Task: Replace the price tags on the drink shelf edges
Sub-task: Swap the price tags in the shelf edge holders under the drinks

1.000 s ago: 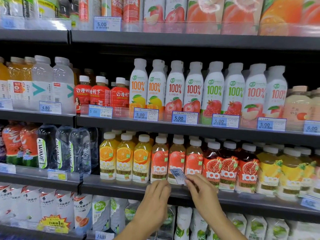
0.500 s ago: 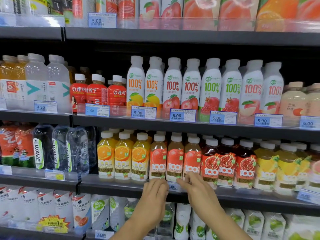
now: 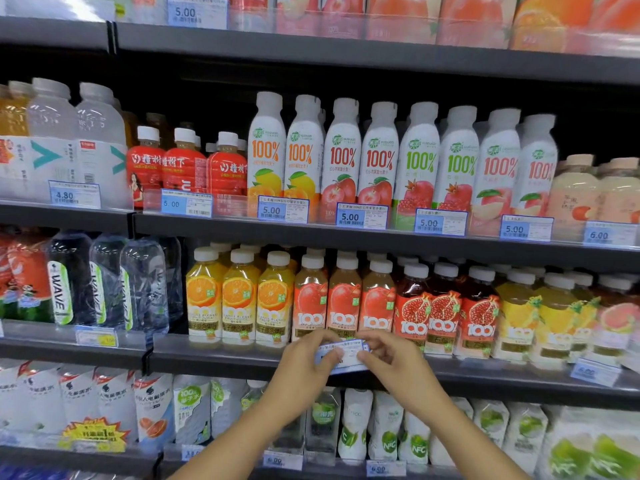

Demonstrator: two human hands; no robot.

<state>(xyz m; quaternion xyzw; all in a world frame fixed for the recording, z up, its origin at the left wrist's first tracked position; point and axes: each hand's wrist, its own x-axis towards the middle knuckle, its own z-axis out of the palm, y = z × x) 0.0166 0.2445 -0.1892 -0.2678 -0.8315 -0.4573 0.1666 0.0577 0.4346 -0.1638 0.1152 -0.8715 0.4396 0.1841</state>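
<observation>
A blue and white price tag [image 3: 346,355] sits at the front edge of the third shelf [image 3: 221,362], below the red apple juice bottles [image 3: 344,303]. My left hand [image 3: 304,372] pinches the tag's left end with thumb and fingers. My right hand [image 3: 398,368] pinches its right end. Both hands hold the tag flat against the shelf's clear strip. The tag's print is blurred and partly hidden by my fingers.
The shelf above carries several 5.00 tags [image 3: 349,218] under white 100% juice bottles [image 3: 341,154]. Orange juice bottles [image 3: 239,299] stand left of my hands, pomegranate bottles [image 3: 446,306] right. A 6.00 tag [image 3: 588,372] sits further right on the same edge. Cartons fill the shelf below.
One second ago my right hand alone held the tag tilted in the air. Both hands have since brought it down to the shelf edge and now pinch it at both ends.
</observation>
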